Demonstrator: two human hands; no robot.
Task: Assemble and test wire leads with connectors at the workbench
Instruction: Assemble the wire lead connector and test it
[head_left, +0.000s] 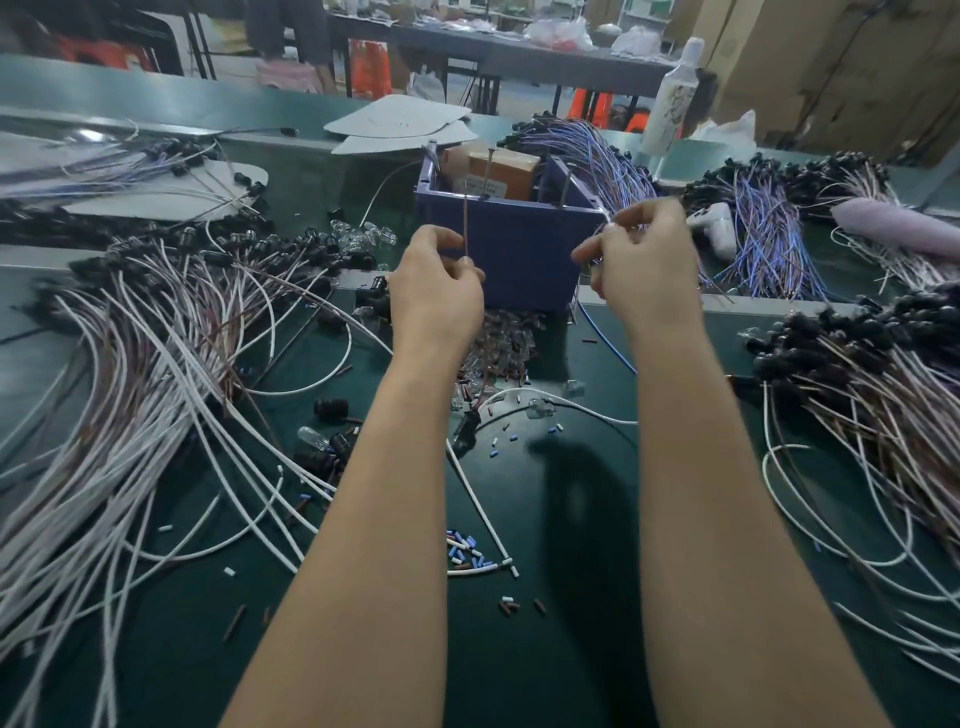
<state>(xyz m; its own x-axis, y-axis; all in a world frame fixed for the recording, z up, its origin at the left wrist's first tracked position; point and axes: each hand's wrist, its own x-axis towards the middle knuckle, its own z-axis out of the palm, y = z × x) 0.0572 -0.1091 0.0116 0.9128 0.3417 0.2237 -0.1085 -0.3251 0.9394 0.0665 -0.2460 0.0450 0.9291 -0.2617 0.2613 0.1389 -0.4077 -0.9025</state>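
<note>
Nearest, well in front of the blue box (511, 254), cut sleeve bits (467, 545) are lying scattered over the green bench (519, 649). Any of these could be getting swept into the work if a forearm drags across them.

Just in front of the box, the left hand (436, 291) is pinching a thin brown wire (465, 223) between thumb and fingertips, and the wire is standing upright against the box's front wall. The right hand (644, 265) is closing its curled fingers on a lead at the box's right corner, with a blue wire (608, 338) trailing down below it; whether that is the lead being held, I cannot tell. Such light pinches are probably risking a slip, and the limp brown wire could be bending away from the upright pins (491, 171) inside the box.

Left of the box, white leads (156, 389) are sprawling; right of it, brown leads with black connectors (857, 374) are piling up. A trailing end could be snagging either heap.

Beyond the box, blue and purple leads (597, 150) are lying bunched.
</note>
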